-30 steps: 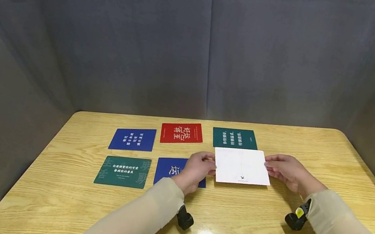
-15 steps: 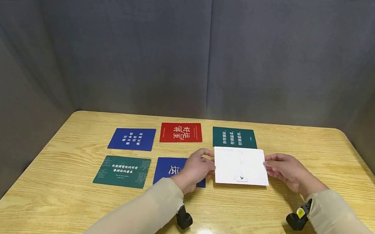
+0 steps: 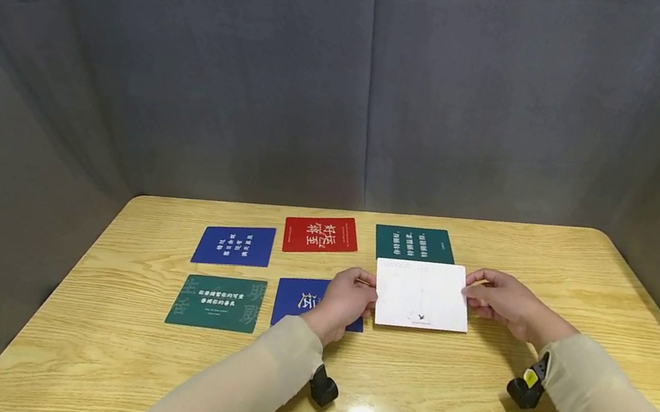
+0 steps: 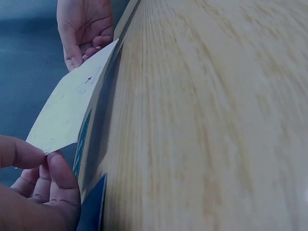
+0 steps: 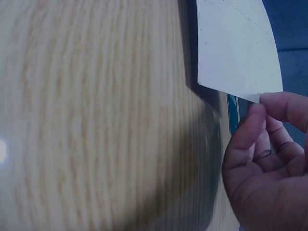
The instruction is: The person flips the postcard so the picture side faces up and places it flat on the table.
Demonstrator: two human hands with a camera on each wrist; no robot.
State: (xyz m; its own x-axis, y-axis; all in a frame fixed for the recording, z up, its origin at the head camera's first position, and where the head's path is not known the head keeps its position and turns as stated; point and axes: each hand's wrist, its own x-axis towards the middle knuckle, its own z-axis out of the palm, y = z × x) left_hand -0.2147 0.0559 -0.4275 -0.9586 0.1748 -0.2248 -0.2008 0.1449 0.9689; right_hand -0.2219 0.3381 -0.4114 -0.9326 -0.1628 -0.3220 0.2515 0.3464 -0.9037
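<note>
Both hands hold a white postcard (image 3: 421,296) raised above the table, its pale back side with a small dark mark facing up. My left hand (image 3: 342,302) pinches its left edge between thumb and fingers, as the left wrist view shows on the card (image 4: 72,101). At the opposite short edge my right hand (image 5: 269,154) pinches it the same way. The card bows slightly in both wrist views. Just behind it lies a green card (image 3: 415,243) with white writing, its near edge overlapped in the head view. Partly hidden by my left hand is a blue card (image 3: 293,295) with gold writing.
On the left of the wooden table (image 3: 433,408) lie another blue card (image 3: 233,245) and a green card (image 3: 217,301). A red card (image 3: 321,235) lies at the back. Grey curtains (image 3: 260,76) stand behind the table and along both sides.
The postcard has shifted very slightly left and toward the near side, and the right hand's fingers have moved a little on its edge. The cards on the table stay put.
</note>
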